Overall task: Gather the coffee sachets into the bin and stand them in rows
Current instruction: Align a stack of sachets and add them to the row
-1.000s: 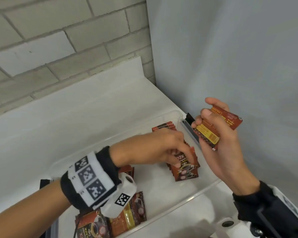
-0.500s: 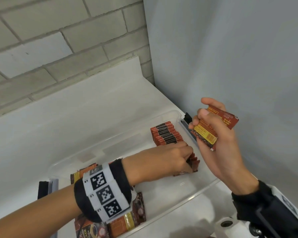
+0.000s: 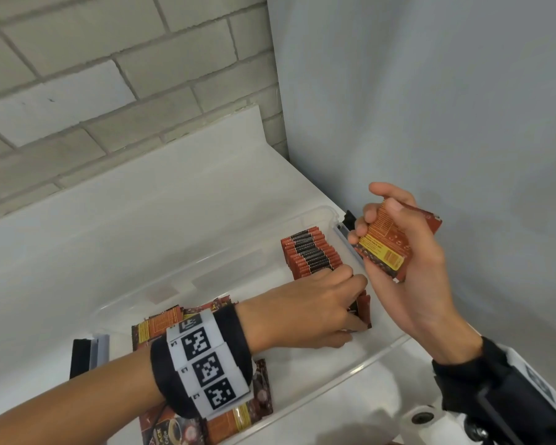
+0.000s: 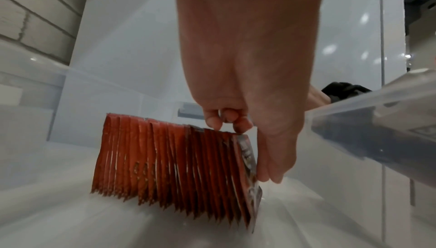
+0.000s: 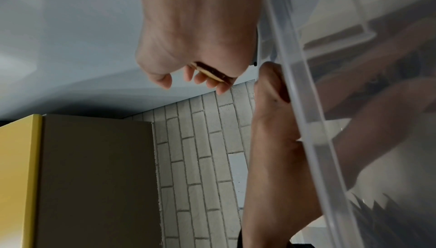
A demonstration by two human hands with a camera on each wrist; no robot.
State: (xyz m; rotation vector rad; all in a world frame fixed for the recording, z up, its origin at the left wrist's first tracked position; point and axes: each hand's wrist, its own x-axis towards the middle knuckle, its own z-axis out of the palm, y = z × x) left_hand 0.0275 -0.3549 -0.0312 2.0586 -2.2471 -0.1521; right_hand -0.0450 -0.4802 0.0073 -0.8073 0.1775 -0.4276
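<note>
The left hand (image 3: pixel 305 311) grips the row's (image 3: pixel 313 256) near end; the right hand (image 3: pixel 408 252), just beside, holds spare sachets (image 3: pixel 382 248).

- The bin (image 3: pixel 379 351) is clear plastic, smooth and lightly glossy, its walls see-through with a faint haze.
- The standing row of sachets (image 4: pixel 169 168) looks like thin foil-type film, red-brown, with a slight sheen and saw-toothed cut edges.
- The loose sachets (image 3: pixel 238 419) lying flat in the bin are glossy printed film.
- The sachet (image 3: pixel 384 248) in the right hand (image 3: pixel 408 277) has a printed, slightly shiny face.
- The table (image 3: pixel 126 226) is white, smooth and satin.
- The brick wall (image 3: pixel 93 75) is pale, matt and rough, with sunken joints.
- The side panel (image 3: pixel 430 107) is plain, smooth and matt grey-white.
- The left wristband (image 3: pixel 206 364) is black matt cloth carrying white matt marker tags.
</note>
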